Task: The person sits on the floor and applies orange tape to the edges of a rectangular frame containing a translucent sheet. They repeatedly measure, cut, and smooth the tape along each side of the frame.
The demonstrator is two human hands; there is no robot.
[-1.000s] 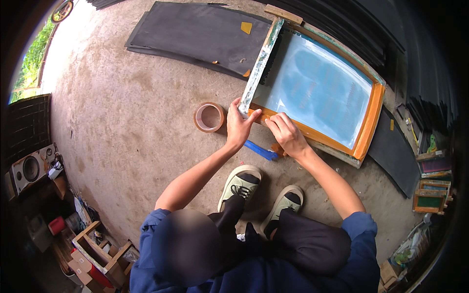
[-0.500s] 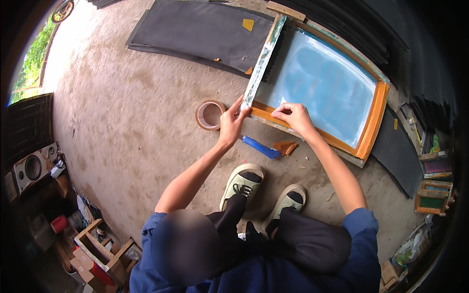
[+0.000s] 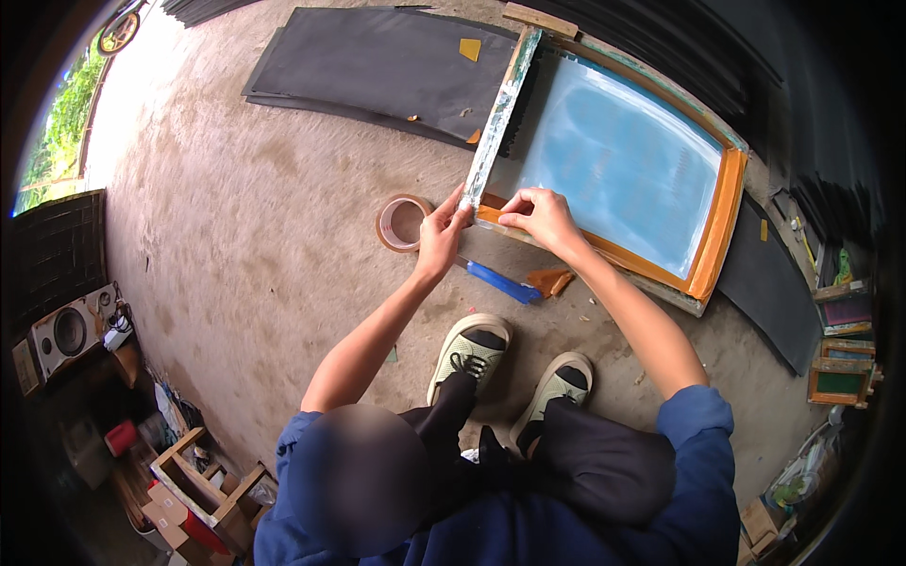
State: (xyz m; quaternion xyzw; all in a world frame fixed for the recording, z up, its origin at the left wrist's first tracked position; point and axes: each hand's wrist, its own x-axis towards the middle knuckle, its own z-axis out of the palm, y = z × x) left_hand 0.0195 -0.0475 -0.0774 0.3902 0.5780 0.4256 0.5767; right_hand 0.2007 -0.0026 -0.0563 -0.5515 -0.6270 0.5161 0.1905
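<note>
A wooden screen-printing frame (image 3: 727, 222) with blue mesh (image 3: 623, 151) lies tilted at the upper right. Brown tape (image 3: 604, 250) runs along its near and right inner edges; its left bar is smeared with white and green. My left hand (image 3: 440, 241) grips the near left corner, fingertips at the bar's end. Just right of that corner, my right hand (image 3: 545, 222) pinches thumb and fingers together over the taped near edge; whatever is between them is hidden. A roll of brown tape (image 3: 384, 226) sits on the floor beside my left hand.
Below the frame lie a blue-handled tool (image 3: 502, 282) and a crumpled piece of brown tape (image 3: 550, 281). Dark sheets (image 3: 377, 71) lie beyond, and another dark sheet (image 3: 769, 288) at the right. A speaker (image 3: 71, 330) and wooden crates stand at the lower left.
My right hand has slid left along the taped near edge, closer to the corner. The frame and my left hand appear slightly farther left.
</note>
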